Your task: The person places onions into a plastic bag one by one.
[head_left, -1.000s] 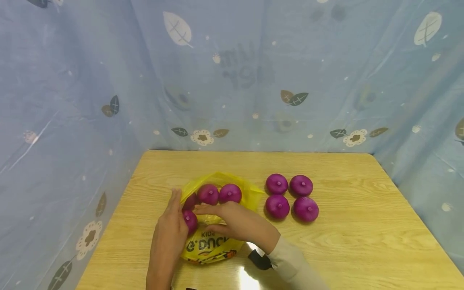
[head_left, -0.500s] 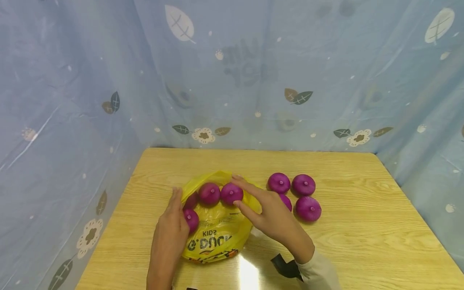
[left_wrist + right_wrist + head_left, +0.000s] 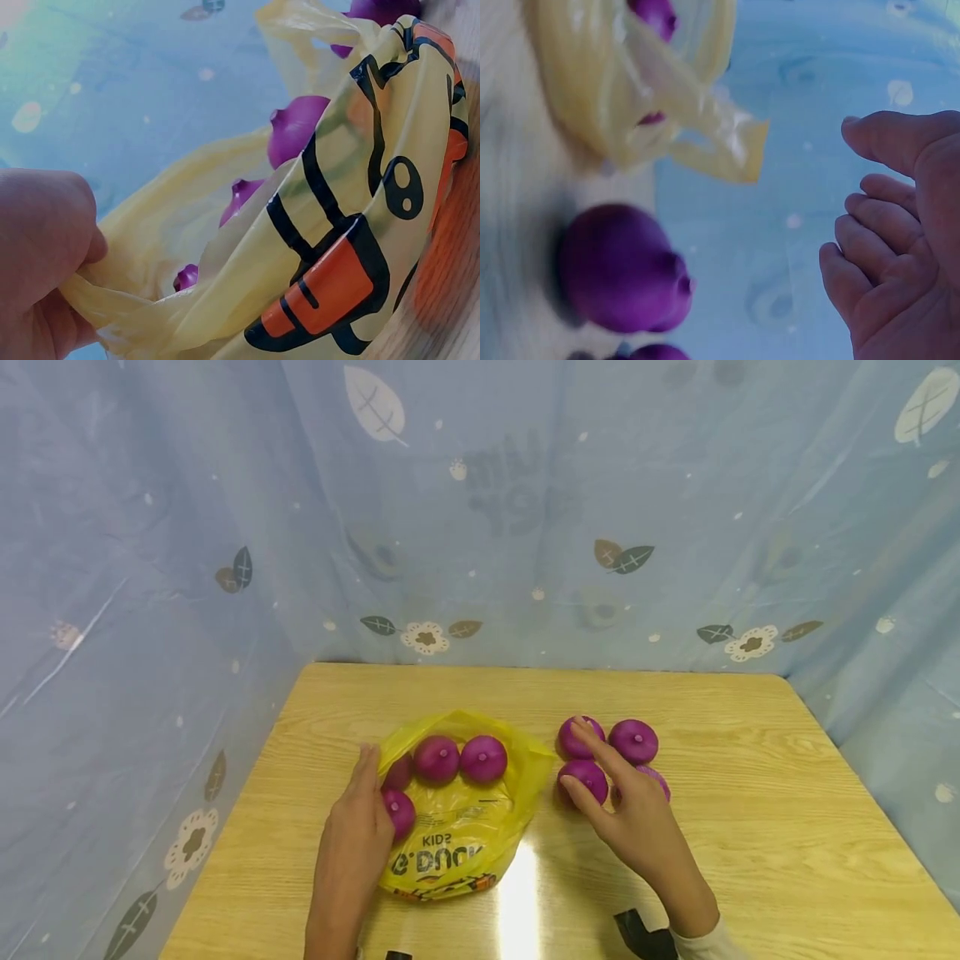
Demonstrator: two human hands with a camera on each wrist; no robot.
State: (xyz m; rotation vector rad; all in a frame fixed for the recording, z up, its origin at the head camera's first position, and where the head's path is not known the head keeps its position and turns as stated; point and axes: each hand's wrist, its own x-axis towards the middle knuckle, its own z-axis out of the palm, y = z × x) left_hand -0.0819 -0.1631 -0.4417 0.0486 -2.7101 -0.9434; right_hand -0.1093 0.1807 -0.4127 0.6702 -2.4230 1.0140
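My left hand [image 3: 348, 839] holds the left edge of a yellow plastic bag [image 3: 491, 831]; in the left wrist view its thumb and fingers [image 3: 46, 217] pinch the film at the mouth. Inside the bag lie several purple onions, one by the left hand [image 3: 399, 815], others such as the onion [image 3: 483, 758] toward the back. Right of the bag several more onions sit in two rows, among them the rear right onion [image 3: 634, 742]. My right hand [image 3: 637, 822] hovers over this group, thumb and fingers spread, nothing held, partly covering the front right onion [image 3: 660, 782].
A wooden table [image 3: 750, 827] carries everything. Blue curtain [image 3: 480, 527] with leaf and flower prints hangs behind it and along both sides. A black strap [image 3: 647, 937] shows at my right wrist. Bare wood extends right of the onions.
My right hand has withdrawn from over the bag and moved right, past the bag's right edge, to the loose onions. The left hand keeps its place on the bag.
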